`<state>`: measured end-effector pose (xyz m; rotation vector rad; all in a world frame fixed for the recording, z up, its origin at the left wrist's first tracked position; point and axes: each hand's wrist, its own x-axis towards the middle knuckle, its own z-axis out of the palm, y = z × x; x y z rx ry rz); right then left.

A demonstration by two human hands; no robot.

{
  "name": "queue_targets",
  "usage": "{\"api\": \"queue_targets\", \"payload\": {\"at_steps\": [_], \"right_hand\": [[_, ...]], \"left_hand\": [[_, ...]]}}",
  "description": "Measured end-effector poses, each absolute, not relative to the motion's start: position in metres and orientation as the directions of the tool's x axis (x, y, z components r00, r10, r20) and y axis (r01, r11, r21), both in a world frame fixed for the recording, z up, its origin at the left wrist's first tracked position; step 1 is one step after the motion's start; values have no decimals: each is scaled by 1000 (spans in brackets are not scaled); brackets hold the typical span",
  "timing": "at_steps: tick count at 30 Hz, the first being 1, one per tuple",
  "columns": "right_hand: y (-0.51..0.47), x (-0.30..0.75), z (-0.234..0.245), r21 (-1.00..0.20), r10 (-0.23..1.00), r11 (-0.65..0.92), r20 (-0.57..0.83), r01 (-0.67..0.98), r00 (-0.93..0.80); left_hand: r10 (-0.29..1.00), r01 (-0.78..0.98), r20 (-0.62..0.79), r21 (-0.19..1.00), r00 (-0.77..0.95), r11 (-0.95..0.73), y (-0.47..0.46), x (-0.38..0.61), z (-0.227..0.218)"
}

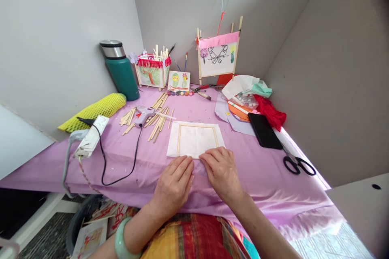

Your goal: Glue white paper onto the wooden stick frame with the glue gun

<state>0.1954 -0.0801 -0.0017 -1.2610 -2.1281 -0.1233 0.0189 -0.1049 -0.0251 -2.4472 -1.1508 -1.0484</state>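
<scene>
A white sheet (pixel 197 139), paper or thin cloth, lies flat on the table in front of me. On it is a rectangle of thin wooden sticks (pixel 197 126); its near side is covered by the sheet's turned edge and my fingers. My left hand (pixel 175 182) has its fingers together, gripping the near edge at the middle. Close beside it, my right hand (pixel 223 172) is pinching the same edge near the right corner. Whether glue is under the fingers is hidden.
Beyond the sheet lie loose wooden sticks (pixel 158 123) and a glue gun (pixel 144 116), its cord running to a power strip (pixel 91 136). A green bottle (pixel 122 73) and painted lanterns (pixel 218 58) stand behind. Right are a phone (pixel 264 130) and scissors (pixel 299 165).
</scene>
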Motion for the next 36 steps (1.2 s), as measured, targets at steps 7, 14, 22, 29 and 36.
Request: {"api": "queue_targets", "payload": {"at_steps": [7, 14, 22, 29, 36], "right_hand": [[-80, 196, -3, -242, 749, 535, 579, 809, -322], [-80, 195, -2, -248, 760, 525, 568, 814, -316], [-79, 194, 0, -247, 781, 498, 544, 831, -306], [-78, 191, 2, -258, 804, 477, 514, 840, -298], [-76, 236, -4, -447, 788, 475, 600, 758, -140]], "left_hand": [[653, 801, 619, 63, 436, -595, -102, 25, -19], [770, 842, 488, 122, 411, -526, -99, 34, -2], [842, 872, 378, 150, 385, -467, -94, 38, 9], [842, 869, 372, 152, 390, -470, -93, 37, 10], [832, 864, 374, 133, 411, -486, -92, 36, 10]]}}
